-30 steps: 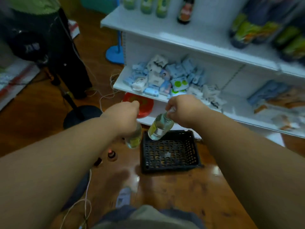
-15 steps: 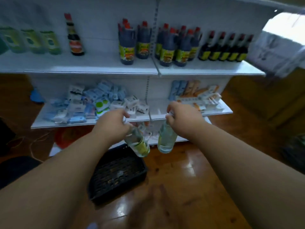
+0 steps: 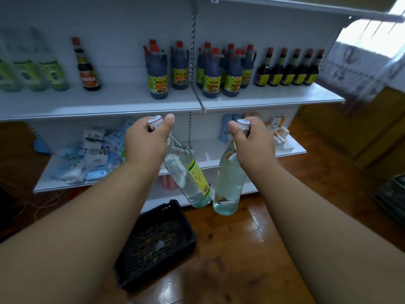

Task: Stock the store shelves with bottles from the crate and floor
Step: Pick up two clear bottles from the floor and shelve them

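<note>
— White store shelving [image 3: 109, 106] fills the upper frame from the head camera; what do the hands carry?

— Left hand [image 3: 145, 141] grasps the neck of a clear bottle [image 3: 188, 178], tilted, base toward lower right. Right hand [image 3: 252, 141] grasps a second bottle [image 3: 229, 185], hanging nearly upright.

— And the shelf?

— Above both hands, dead ahead; open board lies upper left. The black crate [image 3: 153, 244] sits below on the floor.
</note>
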`<state>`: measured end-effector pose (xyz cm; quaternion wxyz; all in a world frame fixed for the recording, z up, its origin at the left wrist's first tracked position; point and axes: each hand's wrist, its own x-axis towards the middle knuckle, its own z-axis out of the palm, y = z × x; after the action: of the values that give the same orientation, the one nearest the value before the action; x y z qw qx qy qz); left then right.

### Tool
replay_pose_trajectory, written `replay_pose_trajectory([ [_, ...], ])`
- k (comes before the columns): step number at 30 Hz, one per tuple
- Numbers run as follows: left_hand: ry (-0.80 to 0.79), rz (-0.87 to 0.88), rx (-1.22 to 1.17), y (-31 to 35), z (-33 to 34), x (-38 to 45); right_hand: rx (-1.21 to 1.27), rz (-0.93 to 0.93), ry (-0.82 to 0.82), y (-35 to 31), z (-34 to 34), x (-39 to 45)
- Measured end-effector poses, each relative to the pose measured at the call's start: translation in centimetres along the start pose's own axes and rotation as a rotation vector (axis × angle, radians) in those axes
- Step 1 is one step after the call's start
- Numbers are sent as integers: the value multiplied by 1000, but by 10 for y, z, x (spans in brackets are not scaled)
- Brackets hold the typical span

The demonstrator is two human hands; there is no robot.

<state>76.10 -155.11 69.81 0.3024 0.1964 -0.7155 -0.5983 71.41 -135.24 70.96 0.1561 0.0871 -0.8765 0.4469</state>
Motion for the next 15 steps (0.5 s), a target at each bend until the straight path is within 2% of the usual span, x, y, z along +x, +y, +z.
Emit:
replay_pose_trajectory([
  [5,71,-64,-125,-7,-50,54,191,53,122,-44,64,3],
  [9,44,3,-90,-9,-94,99,295,123,165,-79,114,19],
  [12,27,41,-47,-11,-120,128,459,151,112,-107,147,36],
  [15,4,8,-31,-18,-139,155,633,206,-46,-134,171,51],
])
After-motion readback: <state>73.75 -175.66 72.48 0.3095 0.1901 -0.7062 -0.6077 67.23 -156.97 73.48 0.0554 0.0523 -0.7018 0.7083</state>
